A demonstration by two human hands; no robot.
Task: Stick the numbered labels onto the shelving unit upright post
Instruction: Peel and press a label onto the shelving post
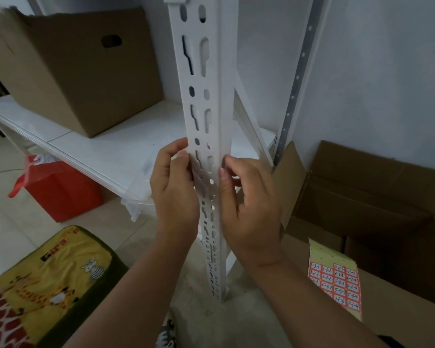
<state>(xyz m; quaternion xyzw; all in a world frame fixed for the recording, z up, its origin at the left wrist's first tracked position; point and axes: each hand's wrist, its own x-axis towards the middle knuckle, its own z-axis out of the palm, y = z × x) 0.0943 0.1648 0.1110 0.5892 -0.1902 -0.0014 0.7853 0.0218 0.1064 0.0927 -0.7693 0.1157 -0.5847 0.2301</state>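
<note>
The white slotted upright post (203, 96) of the shelving unit stands in the middle of the view. My left hand (173, 197) pinches its left edge between thumb and forefinger, level with the shelf. My right hand (249, 204) pinches the post's right corner at the same height, thumb on the front face. No label shows on the post between my fingers. A sheet of red numbered labels (335, 278) on pale green backing lies at lower right on a cardboard box, away from both hands.
A closed cardboard box (86, 71) sits on the white shelf (126, 151). An open cardboard box (377, 202) stands on the floor to the right. A red bag (60, 192) stands under the shelf, and a yellow giraffe-print cushion (43, 285) lies at lower left.
</note>
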